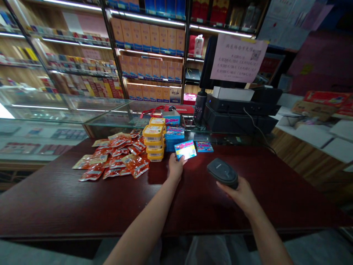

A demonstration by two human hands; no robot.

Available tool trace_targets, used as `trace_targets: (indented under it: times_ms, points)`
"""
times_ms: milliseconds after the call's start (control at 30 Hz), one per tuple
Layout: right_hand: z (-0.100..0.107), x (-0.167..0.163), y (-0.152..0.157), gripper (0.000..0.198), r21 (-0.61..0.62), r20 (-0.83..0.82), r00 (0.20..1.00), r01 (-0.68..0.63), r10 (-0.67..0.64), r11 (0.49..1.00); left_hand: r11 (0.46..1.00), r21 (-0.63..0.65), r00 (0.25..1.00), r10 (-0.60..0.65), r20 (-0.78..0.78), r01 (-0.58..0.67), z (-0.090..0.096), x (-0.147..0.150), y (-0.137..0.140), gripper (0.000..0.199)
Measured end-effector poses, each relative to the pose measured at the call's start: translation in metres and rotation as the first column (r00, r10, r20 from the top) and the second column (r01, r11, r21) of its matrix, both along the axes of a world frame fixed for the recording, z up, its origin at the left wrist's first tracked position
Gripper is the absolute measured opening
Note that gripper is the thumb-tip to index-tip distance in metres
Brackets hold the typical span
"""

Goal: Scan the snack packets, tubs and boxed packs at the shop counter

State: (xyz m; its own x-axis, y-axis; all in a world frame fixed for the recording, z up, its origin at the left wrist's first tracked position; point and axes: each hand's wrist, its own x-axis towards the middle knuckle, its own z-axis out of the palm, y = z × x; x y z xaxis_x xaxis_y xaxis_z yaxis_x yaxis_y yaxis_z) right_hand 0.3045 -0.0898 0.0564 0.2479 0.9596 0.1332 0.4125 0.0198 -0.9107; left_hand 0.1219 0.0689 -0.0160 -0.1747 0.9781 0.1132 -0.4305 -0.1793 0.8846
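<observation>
My left hand [175,165] grips a small flat blue-and-pink packet [185,150] by its lower left corner, just above the table. In my right hand [242,193] is a dark barcode scanner [222,172], its head pointing left toward the packet. A similar packet [204,147] lies on the table behind, to the right. Left of the held packet, a stack of blue packets [173,139] stands against yellow plastic tubs [154,143] piled on each other. Orange-red foil snack pouches [116,154] lie in a loose heap further left.
The dark wooden table [110,209] meets a glass counter [110,110] at the back. A monitor with a paper notice [237,57] stands at the back right, near a black bottle [200,105]. Lit shelves with boxes [149,35] line the wall.
</observation>
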Motion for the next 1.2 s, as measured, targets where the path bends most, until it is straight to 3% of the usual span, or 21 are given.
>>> trace_targets:
  times_ms: [200, 300, 433, 533, 667, 767, 900, 967, 1100, 1200]
  points:
    - [-0.005, 0.004, 0.003, 0.036, 0.017, 0.069, 0.997, -0.024, 0.023, 1.0, 1.0, 0.026, 1.0, -0.016, 0.001, 0.016, -0.003, 0.0, 0.0, 0.041]
    - [-0.011, 0.009, 0.007, 0.04, 0.004, 0.237, 0.971, -0.022, 0.02, 1.0, 0.999, 0.018, 1.0, -0.03, 0.007, 0.03, -0.004, 0.0, 0.001, 0.042]
    - [-0.015, 0.011, 0.008, 0.035, -0.059, 0.637, 0.769, 0.115, -0.052, 0.992, 0.998, -0.005, 0.997, -0.055, 0.045, 0.056, 0.001, -0.001, 0.0, 0.041]
    - [-0.022, 0.007, 0.007, 0.026, 0.001, 0.76, 0.642, 0.159, -0.104, 0.987, 0.997, -0.002, 0.996, -0.077, 0.037, 0.077, 0.007, -0.002, -0.005, 0.043]
    - [-0.036, 0.007, 0.004, 0.023, 0.142, 0.804, 0.565, 0.118, -0.184, 0.983, 0.998, 0.027, 0.996, -0.061, -0.07, 0.063, 0.015, -0.004, -0.011, 0.049]
    - [-0.044, 0.009, 0.002, 0.024, 0.198, 0.789, 0.577, 0.083, -0.209, 0.977, 0.99, 0.141, 0.959, 0.05, -0.279, -0.011, 0.022, -0.004, -0.009, 0.038]
    - [-0.049, 0.01, 0.001, 0.022, 0.235, 0.766, 0.603, 0.061, -0.223, 0.97, 0.938, 0.345, 0.788, 0.239, -0.567, -0.037, 0.04, 0.004, -0.001, 0.017]
    - [-0.05, 0.01, 0.002, 0.022, 0.25, 0.756, 0.611, 0.062, -0.235, 0.966, 0.91, 0.414, 0.619, 0.312, -0.721, 0.023, 0.051, 0.01, 0.005, 0.013]
    - [-0.05, 0.01, 0.003, 0.024, 0.264, 0.73, 0.638, 0.07, -0.247, 0.962, 0.846, 0.434, 0.209, 0.384, -0.899, 0.309, 0.068, 0.023, 0.024, 0.02]
    - [-0.049, 0.01, 0.004, 0.027, 0.254, 0.726, 0.642, 0.08, -0.245, 0.964, 0.819, 0.377, 0.027, 0.406, -0.913, 0.432, 0.07, 0.036, 0.042, 0.022]
